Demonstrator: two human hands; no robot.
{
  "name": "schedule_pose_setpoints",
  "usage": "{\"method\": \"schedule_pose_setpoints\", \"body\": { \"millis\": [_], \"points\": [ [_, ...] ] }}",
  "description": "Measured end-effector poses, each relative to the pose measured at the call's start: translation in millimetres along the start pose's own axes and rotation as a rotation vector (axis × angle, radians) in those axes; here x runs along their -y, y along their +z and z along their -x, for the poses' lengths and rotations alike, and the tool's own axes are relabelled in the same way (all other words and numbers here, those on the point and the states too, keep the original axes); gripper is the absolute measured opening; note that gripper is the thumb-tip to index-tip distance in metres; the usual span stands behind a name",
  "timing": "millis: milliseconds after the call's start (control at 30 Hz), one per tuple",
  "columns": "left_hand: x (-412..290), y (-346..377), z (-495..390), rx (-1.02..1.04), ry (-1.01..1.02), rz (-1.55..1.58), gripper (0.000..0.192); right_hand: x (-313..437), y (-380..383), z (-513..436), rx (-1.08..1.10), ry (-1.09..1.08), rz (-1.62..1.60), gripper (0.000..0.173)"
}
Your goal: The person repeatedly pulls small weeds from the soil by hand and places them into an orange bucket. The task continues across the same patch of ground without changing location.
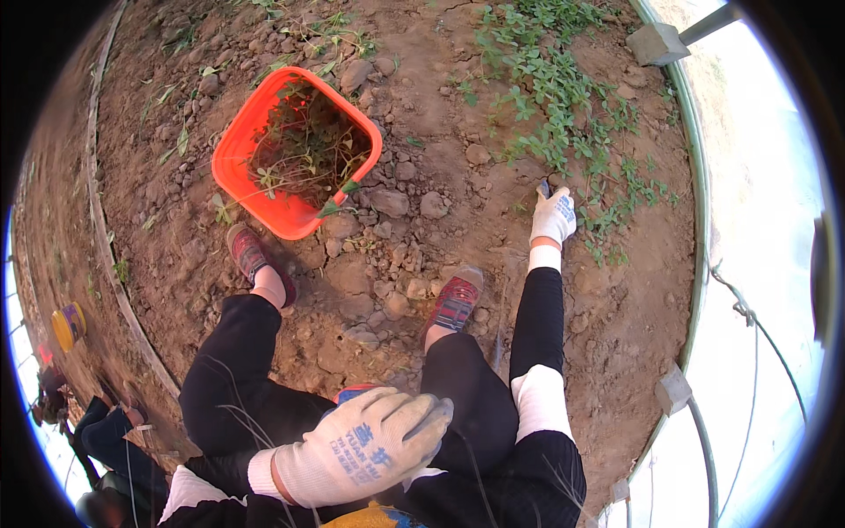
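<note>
My right hand, in a white work glove, reaches down to the bare soil at the left edge of a patch of low green plants. Its fingertips touch the ground beside the stems; whether they pinch anything cannot be told. My left hand, gloved too, rests near my lap with its fingers together, its palm side hidden. Just behind it a bit of a red and blue object shows. An orange square plastic bucket stands in front of my left foot, holding pulled plants with soil on them.
Clods and stones lie around my shoes. A pale strip crosses the soil at left, with a yellow container beyond it and another person at lower left. A green rail with concrete blocks edges the right side.
</note>
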State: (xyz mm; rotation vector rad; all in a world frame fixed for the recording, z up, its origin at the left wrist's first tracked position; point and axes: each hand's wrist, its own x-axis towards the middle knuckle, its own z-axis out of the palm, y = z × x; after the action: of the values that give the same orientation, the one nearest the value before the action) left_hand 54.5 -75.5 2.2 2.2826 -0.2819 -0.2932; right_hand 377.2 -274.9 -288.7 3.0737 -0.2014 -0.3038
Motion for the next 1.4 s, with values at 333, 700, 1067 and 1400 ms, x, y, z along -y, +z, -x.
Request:
{"method": "schedule_pose_setpoints", "body": {
  "millis": [333,700,1067,1400],
  "points": [
    [3.5,12.4,9.0,0.035,-0.02,0.0,0.05,-27.1,22.0,-31.3,-0.064,-0.088,-0.318,0.032],
    [4.5,7.0,12.2,0.018,-0.016,0.061,0.051,107.0,-118.0,121.9,0.642,-0.508,-1.818,0.017],
    [3.8,-3.6,10.1,0.086,-0.026,0.028,0.053,126.4,-72.3,112.2,0.702,-0.463,-1.647,0.026],
    [6.3,-3.0,-2.4,-0.002,-0.028,0.023,0.039,3.1,-0.7,-14.1,-0.08,-0.441,0.015,0.04]
  ]
}}
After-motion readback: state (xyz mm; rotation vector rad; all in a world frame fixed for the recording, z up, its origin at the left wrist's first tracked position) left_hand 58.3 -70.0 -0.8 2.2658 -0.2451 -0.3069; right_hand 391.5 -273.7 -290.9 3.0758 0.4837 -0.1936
